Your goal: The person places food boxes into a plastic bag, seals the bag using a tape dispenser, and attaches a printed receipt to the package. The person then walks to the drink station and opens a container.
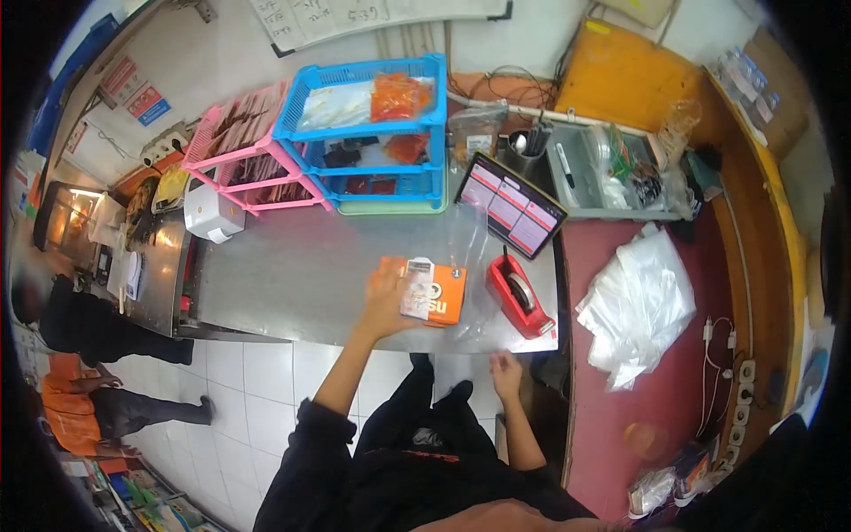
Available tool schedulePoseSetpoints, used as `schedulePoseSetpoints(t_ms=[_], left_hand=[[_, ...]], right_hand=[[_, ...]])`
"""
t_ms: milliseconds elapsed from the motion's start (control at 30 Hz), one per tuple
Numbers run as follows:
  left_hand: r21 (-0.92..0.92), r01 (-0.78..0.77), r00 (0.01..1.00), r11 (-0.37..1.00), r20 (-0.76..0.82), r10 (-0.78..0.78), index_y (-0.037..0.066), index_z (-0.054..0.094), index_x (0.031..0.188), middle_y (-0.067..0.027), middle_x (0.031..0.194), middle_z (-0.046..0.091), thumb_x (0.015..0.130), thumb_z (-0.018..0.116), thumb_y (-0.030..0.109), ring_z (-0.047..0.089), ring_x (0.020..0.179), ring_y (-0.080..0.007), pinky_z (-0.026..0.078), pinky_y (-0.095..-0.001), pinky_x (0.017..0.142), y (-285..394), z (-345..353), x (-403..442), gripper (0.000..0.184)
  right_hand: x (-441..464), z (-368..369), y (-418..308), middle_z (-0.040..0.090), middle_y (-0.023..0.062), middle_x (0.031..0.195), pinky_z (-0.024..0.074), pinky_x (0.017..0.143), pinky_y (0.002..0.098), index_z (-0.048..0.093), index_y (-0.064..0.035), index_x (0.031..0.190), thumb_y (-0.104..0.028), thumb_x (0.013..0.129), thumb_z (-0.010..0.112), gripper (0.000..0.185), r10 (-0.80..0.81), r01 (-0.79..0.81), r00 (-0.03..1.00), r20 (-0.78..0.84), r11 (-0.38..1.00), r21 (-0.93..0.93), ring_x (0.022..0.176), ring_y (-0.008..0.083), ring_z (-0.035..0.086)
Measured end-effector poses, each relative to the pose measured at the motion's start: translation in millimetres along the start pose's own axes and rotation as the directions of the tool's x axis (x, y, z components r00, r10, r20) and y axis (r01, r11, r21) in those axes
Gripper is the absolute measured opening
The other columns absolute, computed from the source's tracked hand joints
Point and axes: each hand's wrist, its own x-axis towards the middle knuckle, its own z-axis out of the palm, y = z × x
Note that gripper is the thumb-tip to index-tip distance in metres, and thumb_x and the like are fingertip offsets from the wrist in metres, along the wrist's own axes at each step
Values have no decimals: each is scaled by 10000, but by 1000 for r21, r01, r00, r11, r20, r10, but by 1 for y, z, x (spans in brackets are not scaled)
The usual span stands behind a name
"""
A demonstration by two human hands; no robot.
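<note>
My left hand is closed around the left side of an orange box with white lettering, standing on the steel table. A white paper slip lies against the box. Clear plastic, like a thin bag, spreads beside and behind the box. To its right stands a red tape dispenser. My right hand is just off the table's front edge, below the dispenser, with its fingers curled together; whatever they may hold is hidden.
Behind the box a tablet leans upright. Blue trays and pink trays line the back, near a white label printer. Rightward are a grey bin and white plastic bags. Two people are at the left.
</note>
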Motion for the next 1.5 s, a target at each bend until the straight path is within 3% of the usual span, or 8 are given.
schedulePoseSetpoints(t_ms=[133, 333, 733, 900, 1067, 1167, 1333, 1500], left_hand=[[98, -143, 957, 985, 266, 113, 172, 280, 1343, -128, 1403, 214, 423, 762, 540, 157, 1298, -360, 103, -661, 957, -31, 42, 25, 1102], [124, -62, 970, 990, 242, 31, 178, 259, 1347, -112, 1383, 241, 396, 741, 595, 146, 1300, -350, 95, -684, 940, -39, 6, 15, 1144], [-701, -284, 924, 654, -18, 382, 20, 527, 1082, -140, 1057, 562, 699, 703, 278, 536, 1013, -250, 421, -387, 834, 17, -34, 71, 495], [-793, -179, 981, 583, -188, 46, 1, 578, 915, -108, 743, 612, 821, 572, 159, 581, 599, -122, 448, -252, 554, 33, -111, 76, 184], [-732, -39, 943, 680, 198, 268, 0, 579, 914, -112, 768, 601, 869, 496, 195, 568, 672, -137, 446, -271, 624, 17, -150, 72, 217], [-767, -24, 911, 642, 248, 330, 1, 581, 921, -117, 815, 598, 878, 477, 200, 566, 756, -159, 439, -293, 688, 1, -156, 70, 229], [-641, 202, 876, 740, 457, 157, -1, 550, 1029, -109, 903, 600, 867, 495, 211, 568, 837, -204, 428, -320, 755, -51, -151, 70, 273], [-606, -198, 979, 770, -87, 183, -9, 438, 1174, -119, 938, 596, 790, 617, 187, 561, 874, -164, 447, -289, 757, -11, -138, 53, 467]], right_hand=[[49, 25, -54, 547, 130, 1053, 450, 809, 380, 566, -62, 1024, -264, 628, 729, 472, -493, 471, 855, 161, 609, -638, 924, 287, 552], [96, 53, -26, 591, 158, 928, 429, 842, 401, 624, -55, 840, -166, 641, 675, 233, -186, 251, 967, 177, 540, -803, 921, 307, 558], [28, 36, -295, 559, 46, 680, 429, 675, 273, 468, -55, 830, -140, 847, 541, 114, -415, 348, 896, 157, 876, 333, 651, 117, 540], [34, 57, -317, 522, 159, 1109, 417, 830, 353, 388, -81, 1089, -287, 853, 532, 345, -499, 455, 849, -176, 519, 723, 1014, 267, 527], [52, 80, -321, 438, 135, 1243, 346, 938, 383, 170, -62, 1346, -287, 746, 671, 813, -705, 720, 678, -207, 582, 377, 1156, 295, 427], [59, 84, -317, 583, 62, 960, 430, 768, 233, 484, -5, 1109, -154, 768, 666, 414, -464, 354, 837, 289, 863, 361, 881, 106, 547], [59, 87, -324, 580, -3, 686, 401, 535, 188, 571, -3, 841, -131, 799, 627, 146, -401, 361, 914, 65, 875, 322, 608, 47, 522], [48, 103, -323, 539, 13, 581, 334, 436, 194, 565, -16, 782, -146, 823, 595, 140, -530, 522, 841, 110, 848, 91, 500, 15, 441]])
